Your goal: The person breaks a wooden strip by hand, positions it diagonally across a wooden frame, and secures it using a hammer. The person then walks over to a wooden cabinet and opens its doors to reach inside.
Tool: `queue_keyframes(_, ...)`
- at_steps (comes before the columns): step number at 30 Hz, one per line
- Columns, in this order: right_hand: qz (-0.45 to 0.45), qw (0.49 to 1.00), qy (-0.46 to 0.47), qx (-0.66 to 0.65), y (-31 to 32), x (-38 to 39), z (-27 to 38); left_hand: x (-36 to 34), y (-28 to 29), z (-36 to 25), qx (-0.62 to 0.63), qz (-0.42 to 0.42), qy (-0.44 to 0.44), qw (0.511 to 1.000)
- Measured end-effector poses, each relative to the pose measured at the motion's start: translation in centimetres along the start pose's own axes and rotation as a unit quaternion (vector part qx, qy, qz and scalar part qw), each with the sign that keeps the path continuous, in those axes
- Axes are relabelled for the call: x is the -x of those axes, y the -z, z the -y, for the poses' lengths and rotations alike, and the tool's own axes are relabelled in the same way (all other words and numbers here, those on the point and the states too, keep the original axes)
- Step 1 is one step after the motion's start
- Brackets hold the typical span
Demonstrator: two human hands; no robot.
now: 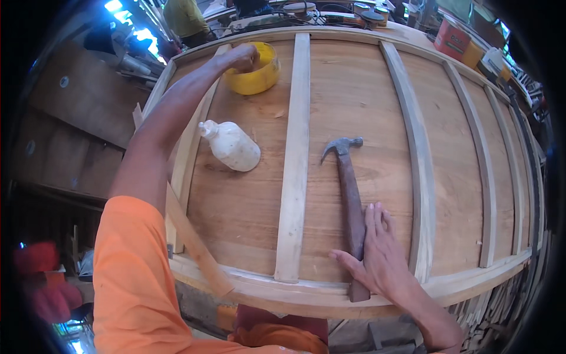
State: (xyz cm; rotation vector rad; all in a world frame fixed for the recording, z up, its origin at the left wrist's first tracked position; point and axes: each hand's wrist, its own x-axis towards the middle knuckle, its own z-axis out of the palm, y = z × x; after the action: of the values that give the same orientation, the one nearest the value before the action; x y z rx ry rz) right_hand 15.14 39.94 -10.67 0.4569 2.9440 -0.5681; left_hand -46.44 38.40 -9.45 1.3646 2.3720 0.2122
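Note:
My left hand [243, 58] reaches down into a round yellow container [257, 83] at the far left of the panel. Its fingers are curled, and their tips and whatever they pinch are hidden inside. Flat on the panel lies my right hand [381, 259], fingers stretched out and thumb apart, against the lower handle of a claw hammer [352, 206]. The hammer's head points away from me, and its handle end lies over the near frame rail. A whitish plastic bottle [233, 147] lies on its side between the yellow container and me.
Pale wooden battens [293, 177] cross the brown plywood panel [359, 88] inside a timber frame. A loose wood strip [197, 245] slants over the near left edge. Along the far right edge stand a red bucket [451, 38] and other containers. A person in yellow [186, 20] is at the far left.

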Motion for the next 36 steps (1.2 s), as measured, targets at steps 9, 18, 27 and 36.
queue_keyframes(9, -0.007, 1.0, 0.0, -0.012, -0.3, 0.3, 0.3, 3.4, 3.1, 1.3, 0.235, -0.07, -0.056, 0.968)
queue_keyframes(18, -0.017, 1.0, -0.004, -0.007, -0.3, 0.1, 0.5, 3.7, 3.2, 0.7, 0.27, -0.082, -0.034, 0.959)
queue_keyframes(27, -0.023, 0.999, -0.025, -0.012, -0.1, -0.2, 0.5, 2.4, 3.9, 1.0, 0.259, -0.099, 0.011, 0.961)
queue_keyframes(36, -0.006, 0.999, -0.051, -0.005, -1.5, 1.4, 0.8, 1.9, 1.0, 2.8, 0.145, -0.233, -0.056, 0.96)
